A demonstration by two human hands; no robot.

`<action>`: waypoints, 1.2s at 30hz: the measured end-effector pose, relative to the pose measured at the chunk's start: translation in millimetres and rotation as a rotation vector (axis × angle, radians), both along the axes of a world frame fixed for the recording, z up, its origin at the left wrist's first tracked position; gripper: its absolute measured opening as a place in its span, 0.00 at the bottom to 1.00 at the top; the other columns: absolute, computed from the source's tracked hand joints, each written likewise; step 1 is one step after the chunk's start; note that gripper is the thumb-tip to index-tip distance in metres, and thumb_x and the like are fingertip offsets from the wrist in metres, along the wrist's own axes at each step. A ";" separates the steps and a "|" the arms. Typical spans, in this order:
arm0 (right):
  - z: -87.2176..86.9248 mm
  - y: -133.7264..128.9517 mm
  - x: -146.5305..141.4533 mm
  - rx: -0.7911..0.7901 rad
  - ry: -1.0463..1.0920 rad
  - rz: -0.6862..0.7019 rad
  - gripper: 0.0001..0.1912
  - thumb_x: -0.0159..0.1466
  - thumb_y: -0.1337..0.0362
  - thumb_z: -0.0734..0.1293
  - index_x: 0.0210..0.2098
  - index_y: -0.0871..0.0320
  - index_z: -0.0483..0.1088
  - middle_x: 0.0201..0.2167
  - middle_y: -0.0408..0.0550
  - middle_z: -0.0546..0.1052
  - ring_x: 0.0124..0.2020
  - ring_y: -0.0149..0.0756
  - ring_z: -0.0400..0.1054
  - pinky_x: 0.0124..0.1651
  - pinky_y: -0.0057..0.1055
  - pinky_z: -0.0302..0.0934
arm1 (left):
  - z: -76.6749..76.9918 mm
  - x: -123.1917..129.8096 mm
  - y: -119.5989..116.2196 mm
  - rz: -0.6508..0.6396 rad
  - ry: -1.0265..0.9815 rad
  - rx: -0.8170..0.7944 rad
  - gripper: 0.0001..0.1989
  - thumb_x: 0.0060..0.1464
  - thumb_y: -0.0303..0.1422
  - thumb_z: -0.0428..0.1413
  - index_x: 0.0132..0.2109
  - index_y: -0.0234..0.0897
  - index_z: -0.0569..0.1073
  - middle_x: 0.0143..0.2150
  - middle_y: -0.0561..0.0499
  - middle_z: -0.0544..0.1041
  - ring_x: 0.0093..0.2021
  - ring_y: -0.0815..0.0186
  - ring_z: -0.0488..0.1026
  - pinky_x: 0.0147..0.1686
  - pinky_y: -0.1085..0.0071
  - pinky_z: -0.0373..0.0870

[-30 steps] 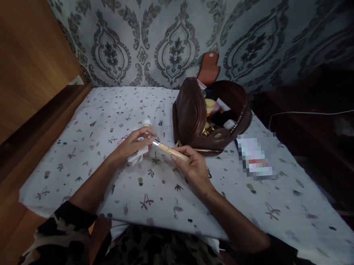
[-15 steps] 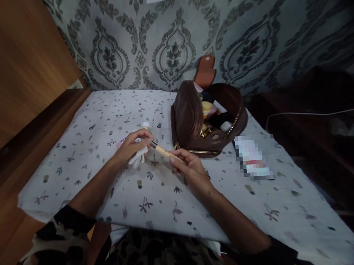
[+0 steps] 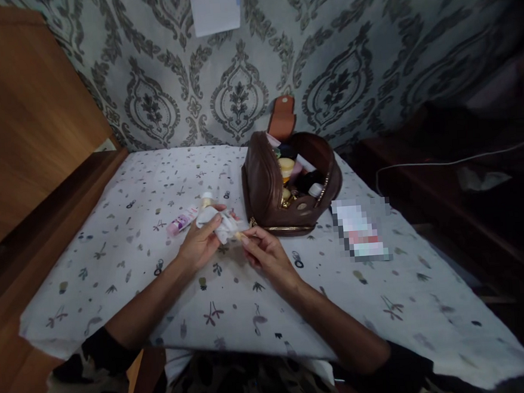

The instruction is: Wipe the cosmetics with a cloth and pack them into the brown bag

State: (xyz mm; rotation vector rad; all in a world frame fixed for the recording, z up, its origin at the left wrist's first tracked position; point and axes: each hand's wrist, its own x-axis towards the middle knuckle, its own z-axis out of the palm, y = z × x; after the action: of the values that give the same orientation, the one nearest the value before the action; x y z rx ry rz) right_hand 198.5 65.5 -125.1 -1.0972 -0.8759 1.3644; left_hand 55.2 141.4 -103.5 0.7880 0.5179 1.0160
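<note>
My left hand (image 3: pixel 200 247) is closed on a crumpled white wipe or cloth (image 3: pixel 226 228), which is wrapped around a makeup brush. Only a short piece of the brush's light wooden handle (image 3: pixel 239 236) shows, pinched in the fingers of my right hand (image 3: pixel 270 257). Its bristle end is hidden by the wipe. Just behind my left hand lie a pink tube (image 3: pixel 180 221) and a small white-capped bottle (image 3: pixel 207 198). To the right of the hands an unzipped brown leather bag (image 3: pixel 260 175) holds jars, tubes and other small items.
A blurred-out flat rectangular item (image 3: pixel 361 231) lies right of the bag. The patterned cloth (image 3: pixel 113 255) covers the table against a papered wall. A brown strap flap (image 3: pixel 282 118) leans behind the bag. A wooden cabinet (image 3: pixel 22 105) stands at left; a white cable (image 3: pixel 457 160) runs at right.
The wipe now covers most of the brush, whose ferrule and handle showed before. My hands have come closer together, and the pink tube shows more fully. The view has shifted slightly.
</note>
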 end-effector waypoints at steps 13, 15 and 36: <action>-6.0 -3.4 -3.1 0.208 -0.283 0.015 0.17 0.61 0.50 0.68 0.34 0.58 0.65 0.25 0.39 0.67 0.26 0.28 0.60 0.29 0.26 0.55 | 1.7 -3.6 0.2 0.064 0.010 -0.051 0.17 0.47 0.30 0.66 0.46 0.35 0.76 0.33 0.53 0.76 0.32 0.69 0.75 0.33 0.74 0.72; -4.5 -3.2 -2.9 0.212 -0.222 0.032 0.18 0.60 0.49 0.68 0.35 0.57 0.65 0.26 0.39 0.67 0.24 0.28 0.60 0.28 0.26 0.56 | -0.8 0.8 -7.5 -0.048 0.036 -0.014 0.21 0.46 0.32 0.68 0.48 0.35 0.74 0.35 0.51 0.77 0.34 0.66 0.76 0.34 0.71 0.74; -2.4 -3.4 -0.9 0.147 -0.224 0.082 0.22 0.56 0.45 0.70 0.30 0.59 0.68 0.25 0.42 0.70 0.25 0.29 0.64 0.29 0.27 0.58 | 5.7 -10.2 -9.7 -0.048 0.430 0.193 0.23 0.53 0.47 0.61 0.50 0.36 0.75 0.26 0.54 0.72 0.23 0.70 0.67 0.22 0.77 0.64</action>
State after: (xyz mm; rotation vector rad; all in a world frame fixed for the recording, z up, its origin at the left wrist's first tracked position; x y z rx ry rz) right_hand 197.5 62.2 -127.5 -1.1235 -1.1774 1.2374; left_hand 45.0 131.6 -97.8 1.1976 0.7710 0.8609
